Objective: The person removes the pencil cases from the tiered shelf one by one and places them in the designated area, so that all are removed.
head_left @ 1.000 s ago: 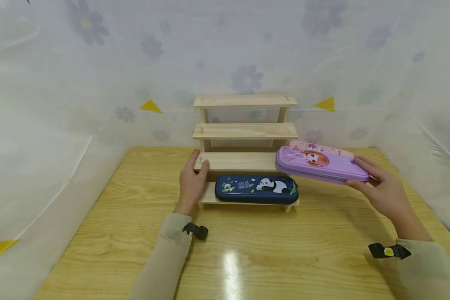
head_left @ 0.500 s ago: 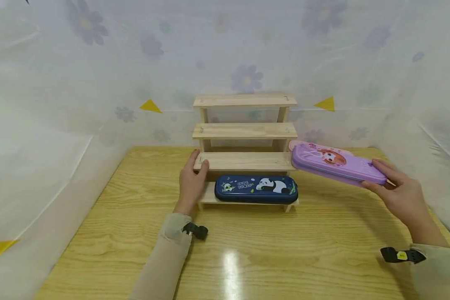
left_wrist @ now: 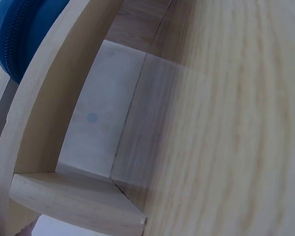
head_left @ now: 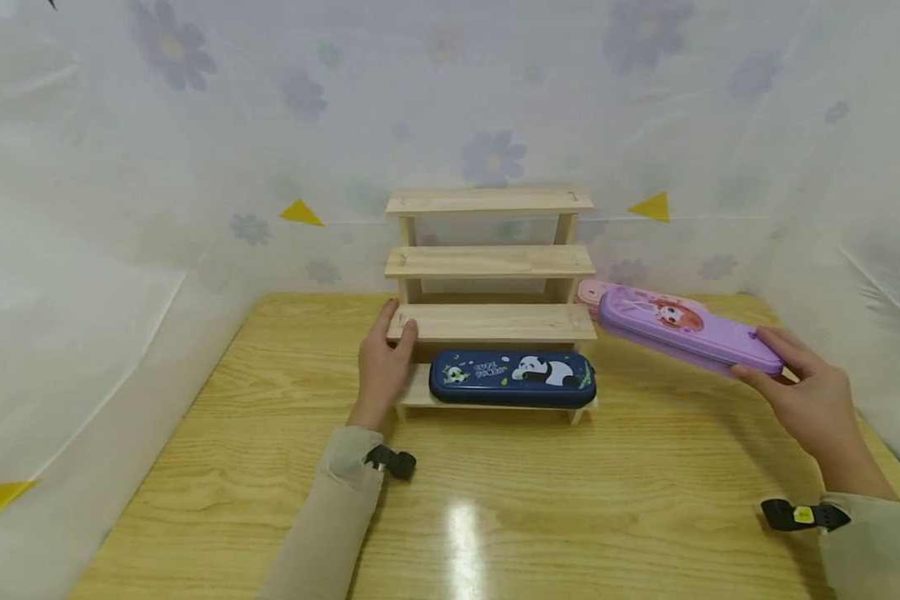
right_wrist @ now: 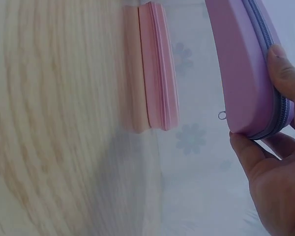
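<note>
A tiered wooden display stand [head_left: 495, 322] stands on the table. My left hand [head_left: 381, 371] grips the left end of its second step from the bottom, thumb on top of the board. A navy panda pencil case [head_left: 512, 379] lies on the lowest step. On the right, my right hand [head_left: 813, 400] pinches the right end of a purple pencil case [head_left: 720, 340] with a red-haired girl on its lid. In the right wrist view, that purple case [right_wrist: 246, 64] shows its zip between thumb and fingers, raised above the table.
A pink pencil case [head_left: 591, 293] lies on the table behind the purple one, partly hidden by it. The wooden table [head_left: 540, 517] is enclosed by white flower-printed sheeting [head_left: 420, 108] with yellow triangles [head_left: 651, 207]. The stand's upper two steps rise toward the back.
My right hand has moved the purple pencil case to the right, away from the stand's second step, uncovering more of the pink case. The left hand has stayed in place.
</note>
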A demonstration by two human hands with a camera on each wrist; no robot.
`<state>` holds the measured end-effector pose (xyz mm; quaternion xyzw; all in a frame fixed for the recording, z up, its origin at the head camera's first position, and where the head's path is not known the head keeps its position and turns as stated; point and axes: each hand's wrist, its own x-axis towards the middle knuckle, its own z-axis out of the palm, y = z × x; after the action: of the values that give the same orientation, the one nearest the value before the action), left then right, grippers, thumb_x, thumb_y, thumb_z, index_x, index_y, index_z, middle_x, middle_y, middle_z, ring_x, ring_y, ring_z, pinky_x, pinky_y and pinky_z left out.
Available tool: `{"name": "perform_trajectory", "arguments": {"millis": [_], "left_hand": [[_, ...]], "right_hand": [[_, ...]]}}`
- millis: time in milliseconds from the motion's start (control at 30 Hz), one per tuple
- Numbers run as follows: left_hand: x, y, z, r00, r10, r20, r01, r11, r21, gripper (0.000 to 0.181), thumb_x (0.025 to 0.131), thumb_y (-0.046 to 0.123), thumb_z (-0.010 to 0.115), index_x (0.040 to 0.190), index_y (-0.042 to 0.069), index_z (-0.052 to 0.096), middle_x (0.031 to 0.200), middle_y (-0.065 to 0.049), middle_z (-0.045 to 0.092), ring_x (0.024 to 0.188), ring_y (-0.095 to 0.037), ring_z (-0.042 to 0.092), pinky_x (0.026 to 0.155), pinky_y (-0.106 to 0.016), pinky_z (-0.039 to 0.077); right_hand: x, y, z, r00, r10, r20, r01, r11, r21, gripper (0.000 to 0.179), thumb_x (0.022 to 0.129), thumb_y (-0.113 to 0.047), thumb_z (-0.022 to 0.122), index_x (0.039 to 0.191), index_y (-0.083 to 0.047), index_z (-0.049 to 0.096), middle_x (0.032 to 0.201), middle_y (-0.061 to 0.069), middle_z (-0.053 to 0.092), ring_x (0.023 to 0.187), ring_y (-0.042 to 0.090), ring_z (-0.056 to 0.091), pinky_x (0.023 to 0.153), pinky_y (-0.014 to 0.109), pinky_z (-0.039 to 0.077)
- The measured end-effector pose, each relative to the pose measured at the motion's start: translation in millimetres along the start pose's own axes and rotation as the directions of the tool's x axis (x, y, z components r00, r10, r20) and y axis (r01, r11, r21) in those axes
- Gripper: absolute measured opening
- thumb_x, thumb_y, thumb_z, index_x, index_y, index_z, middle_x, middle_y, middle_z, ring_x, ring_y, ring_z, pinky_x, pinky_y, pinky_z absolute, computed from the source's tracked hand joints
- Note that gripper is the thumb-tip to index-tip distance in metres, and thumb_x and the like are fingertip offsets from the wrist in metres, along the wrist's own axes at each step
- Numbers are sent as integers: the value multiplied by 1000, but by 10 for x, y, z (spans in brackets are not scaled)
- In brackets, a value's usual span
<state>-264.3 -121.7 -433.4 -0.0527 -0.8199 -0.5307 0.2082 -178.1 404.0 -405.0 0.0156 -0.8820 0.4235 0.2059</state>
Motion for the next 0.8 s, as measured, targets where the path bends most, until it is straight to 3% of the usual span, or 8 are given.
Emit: {"name": "perform_trajectory", "arguments": {"millis": [200, 400, 500, 600, 667, 733, 800], "left_hand": [[6, -31, 2, 1000, 7, -5, -7, 1000, -5, 58, 100, 45, 54, 150, 16, 45, 152, -1, 44, 123, -19, 53, 101, -42, 45], [12, -34, 8, 1000, 6, -6, -6, 1000, -1, 57, 101, 43, 54, 149, 13, 46, 152, -2, 43, 136, -16, 40, 109, -40, 38], [9, -21, 4, 1000, -1, 1, 1, 1000, -2, 56, 101, 43, 54, 150, 16, 45, 152, 1, 43, 129, -18, 48, 105, -41, 42], [5, -7, 1, 1000, -3, 6, 3, 1000, -6, 56, 101, 44, 54, 150, 19, 45, 152, 3, 43, 116, -20, 57, 98, -41, 47], [4, -4, -2, 1000, -2, 6, 2, 1000, -5, 56, 101, 43, 54, 150, 19, 44, 152, 3, 42, 113, -21, 58, 97, -41, 47], [0, 2, -5, 1000, 1, 8, -1, 1000, -8, 56, 101, 43, 54, 150, 18, 44, 152, 3, 42, 111, -21, 59, 96, -42, 48], [0, 3, -5, 1000, 1, 5, -1, 1000, -7, 57, 101, 44, 53, 150, 18, 44, 153, 3, 42, 112, -20, 59, 97, -41, 47]], "right_hand": [[16, 48, -9, 998, 54, 38, -50, 996, -78, 68, 91, -24, 73, 150, -13, 42, 155, -3, 37, 133, 3, 36, 81, -2, 35], [85, 124, 31, 991, 85, 104, -69, 986, -153, 72, 91, -35, 72, 150, -9, 41, 156, 15, 33, 140, 34, 33, 81, -4, 31], [117, 148, 66, 987, 84, 135, -57, 980, -191, 74, 91, -40, 71, 150, -7, 41, 154, 21, 34, 137, 47, 32, 83, -5, 26], [146, 165, 111, 986, 74, 149, -40, 975, -220, 75, 90, -42, 71, 149, -5, 43, 152, 23, 37, 135, 50, 34, 90, -2, 26], [166, 167, 145, 985, 70, 160, -32, 973, -230, 75, 90, -43, 71, 148, -4, 44, 151, 23, 38, 136, 50, 33, 101, 7, 29], [191, 156, 176, 983, 67, 173, -25, 972, -233, 75, 90, -43, 71, 148, -3, 44, 151, 24, 38, 137, 51, 31, 111, 29, 32], [222, 143, 204, 980, 67, 189, -21, 971, -236, 76, 90, -43, 71, 148, -3, 44, 152, 25, 36, 138, 51, 27, 112, 48, 31]]}}
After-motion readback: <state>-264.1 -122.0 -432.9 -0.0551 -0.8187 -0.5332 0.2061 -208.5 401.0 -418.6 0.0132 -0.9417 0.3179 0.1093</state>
